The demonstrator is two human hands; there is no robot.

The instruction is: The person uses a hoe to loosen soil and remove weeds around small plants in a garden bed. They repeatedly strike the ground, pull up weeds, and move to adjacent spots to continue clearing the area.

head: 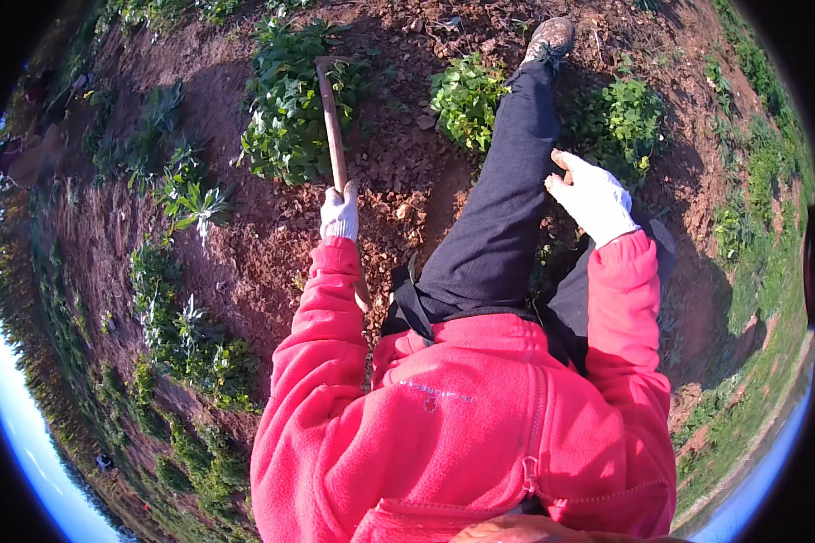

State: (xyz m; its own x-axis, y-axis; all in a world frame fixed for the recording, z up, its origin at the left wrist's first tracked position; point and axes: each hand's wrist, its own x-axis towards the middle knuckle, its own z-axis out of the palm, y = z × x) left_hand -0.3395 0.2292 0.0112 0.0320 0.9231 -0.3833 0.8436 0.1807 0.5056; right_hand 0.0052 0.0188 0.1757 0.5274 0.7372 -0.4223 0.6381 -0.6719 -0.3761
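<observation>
My left hand, in a white knit glove, grips the wooden handle of a hoe-like tool. The tool's head end lies against a leafy green plant; leaves and shade hide its exact shape. Its lower handle end shows beside my left forearm. My right hand, in a soil-stained white glove, hovers next to my dark trouser leg. Its fingers are bent and apart, with nothing between them. A low leafy plant grows just beyond it.
Another bushy plant stands left of my outstretched muddy shoe. Loose reddish clods cover the ground between the tool and my leg. Weeds grow to the left. A grassy strip runs along the right.
</observation>
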